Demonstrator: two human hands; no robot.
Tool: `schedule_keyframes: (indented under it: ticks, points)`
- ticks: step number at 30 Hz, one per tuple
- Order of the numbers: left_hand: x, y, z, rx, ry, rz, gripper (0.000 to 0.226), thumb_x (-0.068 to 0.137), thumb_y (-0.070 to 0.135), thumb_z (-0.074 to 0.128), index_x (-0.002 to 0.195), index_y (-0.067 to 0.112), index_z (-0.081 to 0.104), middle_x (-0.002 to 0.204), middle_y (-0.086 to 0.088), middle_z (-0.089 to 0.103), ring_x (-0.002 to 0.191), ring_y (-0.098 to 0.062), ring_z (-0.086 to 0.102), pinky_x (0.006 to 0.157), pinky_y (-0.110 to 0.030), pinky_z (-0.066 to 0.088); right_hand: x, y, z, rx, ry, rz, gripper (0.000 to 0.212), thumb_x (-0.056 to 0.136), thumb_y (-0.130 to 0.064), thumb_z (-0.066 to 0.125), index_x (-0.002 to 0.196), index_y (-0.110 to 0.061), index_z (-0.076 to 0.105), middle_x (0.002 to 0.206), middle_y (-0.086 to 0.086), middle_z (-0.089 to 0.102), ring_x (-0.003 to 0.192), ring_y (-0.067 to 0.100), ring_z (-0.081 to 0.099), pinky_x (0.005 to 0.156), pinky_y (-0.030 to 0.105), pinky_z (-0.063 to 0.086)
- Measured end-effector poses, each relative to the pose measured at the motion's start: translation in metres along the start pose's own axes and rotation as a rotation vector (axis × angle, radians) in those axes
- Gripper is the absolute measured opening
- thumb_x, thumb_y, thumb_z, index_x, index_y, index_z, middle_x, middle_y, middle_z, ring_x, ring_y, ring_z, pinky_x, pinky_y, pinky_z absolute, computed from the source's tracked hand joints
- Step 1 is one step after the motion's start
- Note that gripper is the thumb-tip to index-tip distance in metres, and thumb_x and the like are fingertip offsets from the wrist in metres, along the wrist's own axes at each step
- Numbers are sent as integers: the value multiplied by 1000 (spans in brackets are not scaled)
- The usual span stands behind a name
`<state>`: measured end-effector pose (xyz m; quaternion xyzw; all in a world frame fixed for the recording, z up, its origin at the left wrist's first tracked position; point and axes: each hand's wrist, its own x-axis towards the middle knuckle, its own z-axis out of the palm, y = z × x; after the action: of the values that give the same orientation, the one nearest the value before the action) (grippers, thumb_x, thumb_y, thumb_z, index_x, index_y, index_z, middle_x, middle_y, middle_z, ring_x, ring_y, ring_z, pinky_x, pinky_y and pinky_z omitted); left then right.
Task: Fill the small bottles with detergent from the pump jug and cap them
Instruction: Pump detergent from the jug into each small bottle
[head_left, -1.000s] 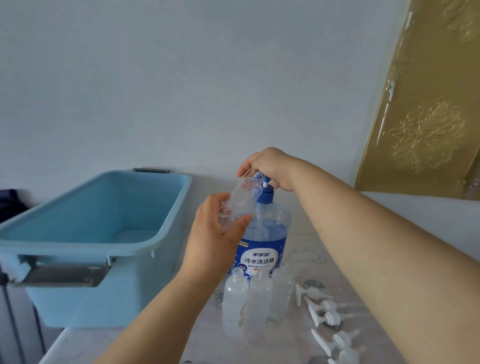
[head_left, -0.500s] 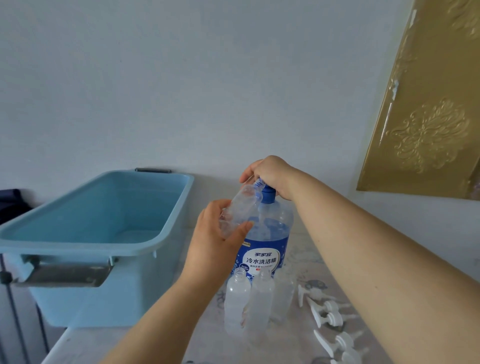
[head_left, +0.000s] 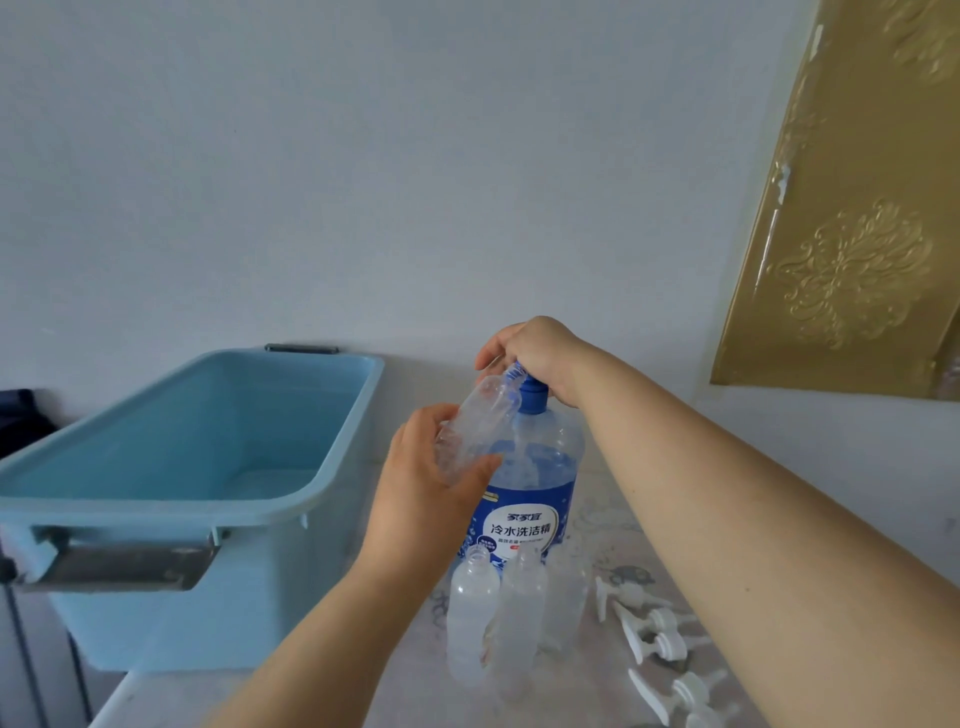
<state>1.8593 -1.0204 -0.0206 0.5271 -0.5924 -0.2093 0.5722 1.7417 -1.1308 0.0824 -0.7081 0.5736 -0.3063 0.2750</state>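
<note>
Clear plastic, the small empty bottle (head_left: 475, 431) sits in the left hand (head_left: 421, 499), whose grip is wrapped around its lower body, thumb in front; it hangs tilted over the table (head_left: 613, 525), its mouth right at the spout of the big transparent pump jug with the blue label (head_left: 530, 499); the right hand (head_left: 535, 358) lies closed over the blue pump head, palm down, grip pressed on the top. Detergent could well miss the narrow neck and run down the outside if the mouth slides off the spout during a stroke; a hard press might also rock the jug toward the three frosted small bottles (head_left: 511, 623) standing uncapped just in front of it, near the white pump caps (head_left: 654, 639) lying on the table to their right. The held bottle's long axis runs diagonally, base low toward the person's left, mouth pointing up and to the right; the light blue plastic tub (head_left: 156, 499) stands well to the left.
</note>
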Motion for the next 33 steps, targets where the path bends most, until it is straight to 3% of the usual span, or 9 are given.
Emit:
schedule_keyframes:
  ticks: [2,5,9,15,20,24,26,29,33]
  points:
    - [-1,-2,1,2,-6,-11,37,80,32,72,106,38,46,108,9,58,91,-2,58,69,-21,47,-2,0,1,-17,7,-7,40,82,3,35,72,-17,68,114,20,64,100,37,62,90,40,52]
    - [-2,1,0,-3,-9,-11,37,80,30,72,104,39,46,107,10,58,91,-4,58,69,-21,47,-6,-6,1,-59,-1,5,39,85,4,34,82,-14,68,111,17,63,89,29,55,79,35,50]
    - [2,8,-3,-11,-3,15,41,79,31,73,108,40,46,106,11,59,89,-2,59,66,-18,45,-13,-17,-11,8,-16,43,39,85,4,33,80,-13,68,77,7,56,70,22,48,54,25,41]
    - [6,10,-3,4,10,27,45,78,31,74,111,42,45,109,12,59,91,-3,60,72,-23,50,-10,-17,-14,60,-23,60,37,83,4,37,75,-13,69,83,10,61,82,27,55,69,32,48]
    - [1,6,-1,-12,-1,10,46,78,29,73,113,40,45,109,11,57,91,-2,58,66,-17,44,-7,-9,-5,57,-17,61,32,80,3,43,74,-14,69,114,25,63,98,38,64,84,40,53]
    - [-1,3,0,-34,-18,-16,47,79,27,73,112,41,44,112,10,56,92,-4,59,68,-21,49,-6,-7,0,27,-17,42,31,80,3,44,73,-14,69,114,22,63,103,41,62,94,45,52]
    - [-2,5,-1,-41,-22,-15,47,79,26,73,113,41,43,112,10,56,93,-5,60,68,-21,50,-9,-8,-1,46,-32,62,28,82,3,44,81,-11,69,101,16,65,91,35,60,89,41,52]
    - [-1,12,-4,-44,-16,4,49,79,26,73,116,40,43,111,12,55,92,-1,58,63,-14,42,-12,-14,-7,67,-31,63,36,82,5,36,78,-12,68,84,12,65,83,29,54,64,31,46]
    - [2,19,-7,-59,-7,23,48,79,23,72,111,43,42,110,14,54,93,2,56,64,-15,42,-17,-22,-14,59,-22,52,37,83,4,36,80,-13,68,66,6,55,80,25,49,61,29,41]
